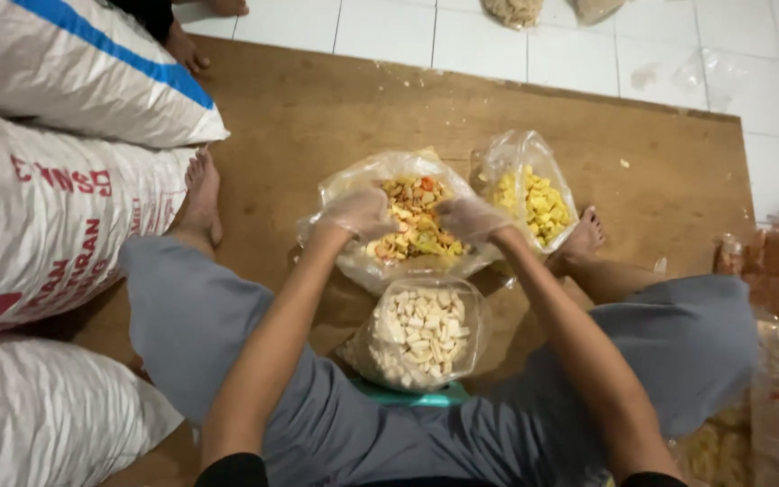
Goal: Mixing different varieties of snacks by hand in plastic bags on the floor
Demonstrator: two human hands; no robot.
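Both gloved hands, left (360, 212) and right (469, 219), forward, curled.

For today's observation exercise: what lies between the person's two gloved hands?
In the head view, the open mixed-snack bag lies between the left hand and the right hand; its orange and yellow pieces fill the gap.

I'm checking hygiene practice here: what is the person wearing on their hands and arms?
Both the left hand and the right hand wear thin, clear, loose plastic gloves that end at the wrists. The forearms are bare. Short black sleeves show at the upper arms.
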